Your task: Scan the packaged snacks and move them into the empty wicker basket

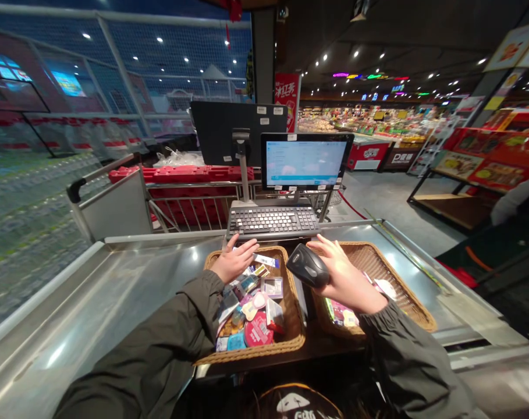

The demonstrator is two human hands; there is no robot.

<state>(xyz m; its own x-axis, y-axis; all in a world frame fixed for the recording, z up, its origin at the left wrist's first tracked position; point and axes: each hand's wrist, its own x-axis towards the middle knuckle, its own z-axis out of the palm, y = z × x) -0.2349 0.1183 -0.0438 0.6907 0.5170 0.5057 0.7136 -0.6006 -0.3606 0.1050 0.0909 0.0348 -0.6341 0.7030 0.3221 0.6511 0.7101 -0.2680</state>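
Observation:
My left hand [234, 262] is held palm down with fingers stretched out, over the far left part of a wicker basket [299, 326]. Small packaged goods fill that basket, among them a round red pack [258, 330], a clear square box [272, 287] and a blue-and-white packet [266, 260]. A black handheld barcode scanner [308, 266] is gripped in my right hand [345, 276], above the gap between the two baskets. Under my right forearm stands a second wicker basket [410, 297], with a few colourful packs [340, 313] partly hidden by the hand.
A black keyboard [273, 220] lies beyond the baskets, below a lit screen [308, 163] and a second monitor [229, 131] seen from behind. The metal counter [137, 291] has raised edges. A metal cart [194, 203] stands behind it, and shelves with red boxes [478, 157] are on the right.

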